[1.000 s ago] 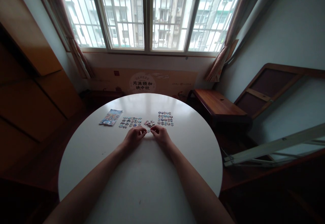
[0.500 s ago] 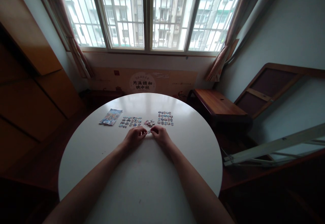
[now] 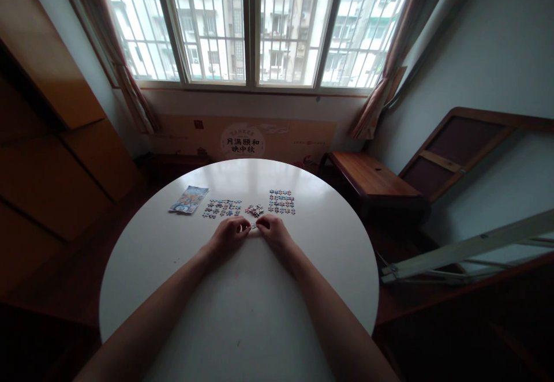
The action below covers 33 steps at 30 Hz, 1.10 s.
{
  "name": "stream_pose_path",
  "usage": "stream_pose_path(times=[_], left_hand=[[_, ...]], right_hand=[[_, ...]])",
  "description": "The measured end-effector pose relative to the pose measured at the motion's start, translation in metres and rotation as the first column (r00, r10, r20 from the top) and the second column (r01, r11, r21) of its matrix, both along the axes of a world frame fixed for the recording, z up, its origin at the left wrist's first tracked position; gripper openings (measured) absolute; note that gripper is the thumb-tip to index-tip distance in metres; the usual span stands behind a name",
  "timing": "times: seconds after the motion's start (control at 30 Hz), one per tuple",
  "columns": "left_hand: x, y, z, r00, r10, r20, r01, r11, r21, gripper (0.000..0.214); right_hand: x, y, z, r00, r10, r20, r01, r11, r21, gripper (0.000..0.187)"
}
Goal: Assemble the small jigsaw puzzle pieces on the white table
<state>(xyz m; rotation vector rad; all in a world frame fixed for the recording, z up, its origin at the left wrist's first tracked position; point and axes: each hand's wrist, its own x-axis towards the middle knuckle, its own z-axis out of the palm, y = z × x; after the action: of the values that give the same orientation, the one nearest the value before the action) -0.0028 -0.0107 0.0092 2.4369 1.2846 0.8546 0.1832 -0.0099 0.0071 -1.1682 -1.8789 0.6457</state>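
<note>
Between my fingertips is a small jigsaw puzzle piece (image 3: 254, 226), pinched from both sides just in front of a loose heap of puzzle pieces (image 3: 254, 210). My left hand (image 3: 230, 233) is closed on its left side, thumb and forefinger together. From the other side my right hand (image 3: 272, 229) grips it the same way. Whether it is one piece or two joined is too small to tell. Rows of spread puzzle pieces (image 3: 221, 208) lie beyond my left hand. Another set of pieces in rows (image 3: 282, 202) lies beyond my right hand.
A colourful picture sheet (image 3: 189, 200) lies at the left of the round white table (image 3: 208, 324). Past the table's right edge stand a low wooden bench (image 3: 367, 174) and a leaning folded frame (image 3: 459, 249). A barred window (image 3: 251, 30) is at the back.
Almost nothing differs. Both hands stay in the same place, holding the small piece, and the laid-out pieces have not moved.
</note>
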Motion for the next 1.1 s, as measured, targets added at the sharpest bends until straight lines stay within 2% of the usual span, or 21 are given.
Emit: stream_pose_path(times=[1.1], left_hand=[[0.0016,-0.0022,0.0022,0.999,0.012,0.032,-0.012,1.000,-0.011,0.011]], right_hand=[[0.0000,-0.0020,0.0039,0.999,0.012,0.031,-0.013,1.000,0.027,0.013]])
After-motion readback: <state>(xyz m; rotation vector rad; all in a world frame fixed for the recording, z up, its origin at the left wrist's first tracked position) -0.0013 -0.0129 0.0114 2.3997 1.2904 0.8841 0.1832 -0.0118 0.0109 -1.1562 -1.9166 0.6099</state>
